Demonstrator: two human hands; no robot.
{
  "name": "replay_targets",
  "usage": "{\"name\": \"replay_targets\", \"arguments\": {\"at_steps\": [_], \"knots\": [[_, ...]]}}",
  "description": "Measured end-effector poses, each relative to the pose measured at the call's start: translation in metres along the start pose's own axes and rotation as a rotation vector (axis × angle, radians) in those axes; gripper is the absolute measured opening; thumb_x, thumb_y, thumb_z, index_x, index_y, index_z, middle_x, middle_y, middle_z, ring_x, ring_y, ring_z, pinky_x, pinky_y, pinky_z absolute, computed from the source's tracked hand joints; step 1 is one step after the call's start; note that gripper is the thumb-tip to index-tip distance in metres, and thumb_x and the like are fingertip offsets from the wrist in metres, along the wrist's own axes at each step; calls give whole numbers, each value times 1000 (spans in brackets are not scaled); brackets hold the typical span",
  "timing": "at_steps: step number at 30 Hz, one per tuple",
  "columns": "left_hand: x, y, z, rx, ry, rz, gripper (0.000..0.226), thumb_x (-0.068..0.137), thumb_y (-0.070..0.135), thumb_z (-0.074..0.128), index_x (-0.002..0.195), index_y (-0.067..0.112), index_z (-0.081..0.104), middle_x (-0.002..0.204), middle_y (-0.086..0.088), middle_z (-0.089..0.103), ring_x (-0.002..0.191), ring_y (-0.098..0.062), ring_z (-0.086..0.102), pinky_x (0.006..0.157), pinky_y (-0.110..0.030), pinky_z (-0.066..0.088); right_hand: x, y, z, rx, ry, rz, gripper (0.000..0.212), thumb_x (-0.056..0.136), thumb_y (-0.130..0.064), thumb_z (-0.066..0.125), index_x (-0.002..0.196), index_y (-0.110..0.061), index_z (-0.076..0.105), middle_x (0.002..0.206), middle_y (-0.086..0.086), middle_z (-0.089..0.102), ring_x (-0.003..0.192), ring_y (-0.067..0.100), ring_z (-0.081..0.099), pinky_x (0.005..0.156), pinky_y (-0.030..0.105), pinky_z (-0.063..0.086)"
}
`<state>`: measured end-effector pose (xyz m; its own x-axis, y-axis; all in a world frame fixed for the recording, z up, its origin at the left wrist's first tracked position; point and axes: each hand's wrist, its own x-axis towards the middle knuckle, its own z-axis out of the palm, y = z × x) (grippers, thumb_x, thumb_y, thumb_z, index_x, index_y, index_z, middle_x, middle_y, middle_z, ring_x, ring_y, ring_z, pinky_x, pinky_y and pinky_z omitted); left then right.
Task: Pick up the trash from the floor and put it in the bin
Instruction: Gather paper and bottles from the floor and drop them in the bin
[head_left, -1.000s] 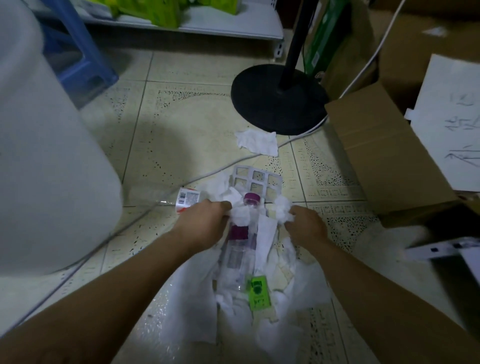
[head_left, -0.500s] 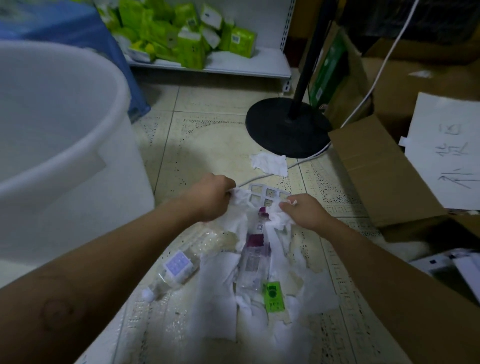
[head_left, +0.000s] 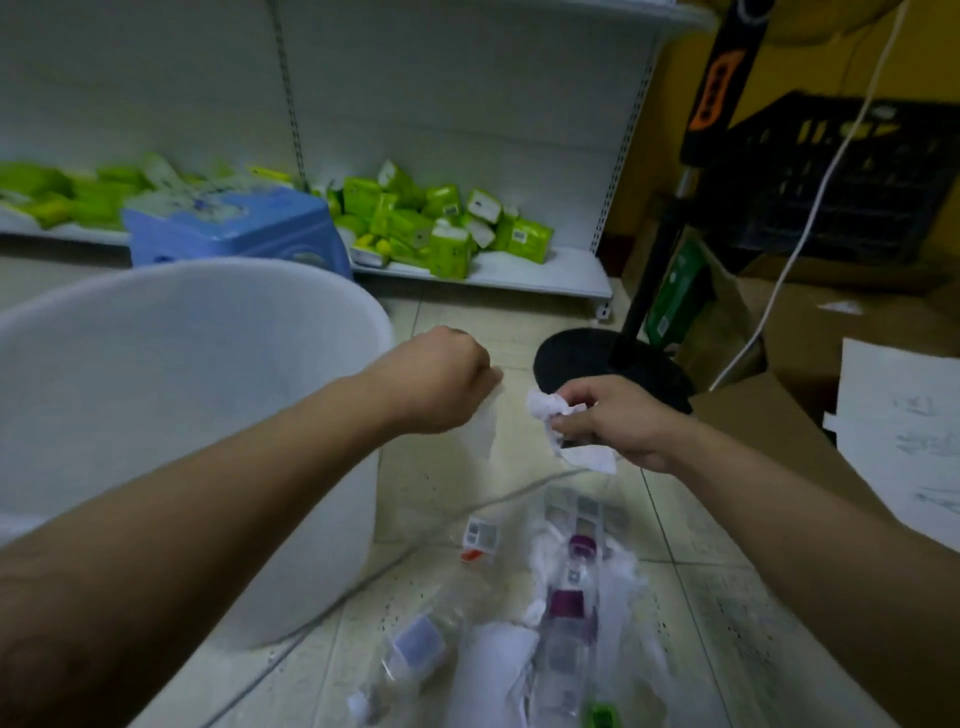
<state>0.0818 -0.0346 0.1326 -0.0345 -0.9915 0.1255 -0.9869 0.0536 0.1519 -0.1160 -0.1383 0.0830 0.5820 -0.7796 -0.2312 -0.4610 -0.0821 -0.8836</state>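
Left hand (head_left: 436, 382) fisted on a limp tissue sheet (head_left: 483, 428) hanging below its fingers; right hand (head_left: 618, 421) pinches a crumpled tissue wad (head_left: 545, 405). Both beside the white bin (head_left: 374, 322). Light, soft, probably tears easily; grab bunched.

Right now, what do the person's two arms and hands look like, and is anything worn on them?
Both arms are bare up to the picture's edge: no sleeves, gloves, watch or bracelets are visible. The left hand and the right hand show no rings on the parts visible. The left forearm shows a faint darker mark near the picture's edge.
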Motion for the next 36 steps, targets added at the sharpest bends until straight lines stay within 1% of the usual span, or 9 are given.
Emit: {"name": "replay_targets", "arguments": {"at_steps": [2, 5, 10, 13, 15, 17, 19, 25, 36], "knots": [[-5, -28, -21, 17, 68, -8, 20, 92, 18, 49, 100, 16, 67, 102, -7, 63, 98, -27, 59, 79, -33, 46, 5, -34, 3, 72, -46, -26, 10, 81, 6, 67, 84, -3, 65, 80, 10, 66, 75, 19, 65, 72, 28, 59], [-21, -74, -42, -28, 195, -129, 33, 89, 9, 52, 118, 22, 60, 113, -8, 64, 104, -28, 58, 85, -37, 48, 7, -76, 21, 116, -106, -75, 17, 77, 12, 67, 82, -4, 65, 77, 13, 71, 71, 19, 71, 64, 29, 60], [-59, -138, -60, -64, 237, -353, 20, 87, 11, 56, 99, 19, 71, 108, -9, 68, 97, -26, 60, 80, -26, 42, 22, -143, 102, 63, -32, -238, 24, 73, 7, 72, 84, -11, 62, 75, 9, 71, 63, 19, 70, 57, 30, 58], [-77, -160, -54, 71, 148, -459, 26, 90, 20, 53, 111, 16, 67, 118, -10, 64, 106, -28, 57, 91, -34, 46, 32, -157, 152, -103, 10, -360, 25, 73, -9, 76, 92, -21, 67, 96, 4, 69, 86, 17, 64, 76, 29, 50], [-86, -166, -46, 202, 65, -497, 38, 91, 36, 50, 124, 20, 57, 128, -9, 55, 114, -29, 51, 96, -43, 43, 37, -148, 174, -463, -63, -397, 50, 74, -32, 76, 121, -36, 60, 134, 4, 56, 123, 19, 51, 99, 31, 40], [-91, -163, -40, 230, 75, -467, 45, 91, 45, 47, 131, 24, 50, 134, -6, 51, 119, -27, 47, 98, -44, 40, 39, -137, 180, -763, -73, -408, 72, 74, -51, 70, 138, -49, 38, 158, 9, 25, 146, 22, 18, 117, 48, 17], [-92, -154, -40, 194, 157, -394, 47, 89, 49, 48, 130, 26, 50, 134, -4, 52, 117, -25, 49, 96, -43, 41, 43, -137, 168, -823, 40, -448, 78, 73, -56, 68, 142, -49, 30, 161, 8, 14, 149, 23, 8, 119, 54, 5], [-66, -110, -44, 49, 183, -160, 62, 81, 58, 58, 132, 25, 48, 136, -2, 52, 122, -22, 48, 99, -39, 42, 44, -118, 104, -781, 205, -417, 85, 75, -54, 68, 146, -47, 21, 160, 6, 19, 146, 27, 19, 117, 55, 17], [-8, 21, 44, 8, -74, 12, 61, 80, 47, 64, 133, 23, 46, 132, -3, 53, 116, -23, 51, 87, -38, 46, 13, 0, 0, -962, -7, -23, 93, 75, -51, 72, 150, -34, 19, 160, 7, 20, 144, 30, 24, 115, 45, 30]]}}
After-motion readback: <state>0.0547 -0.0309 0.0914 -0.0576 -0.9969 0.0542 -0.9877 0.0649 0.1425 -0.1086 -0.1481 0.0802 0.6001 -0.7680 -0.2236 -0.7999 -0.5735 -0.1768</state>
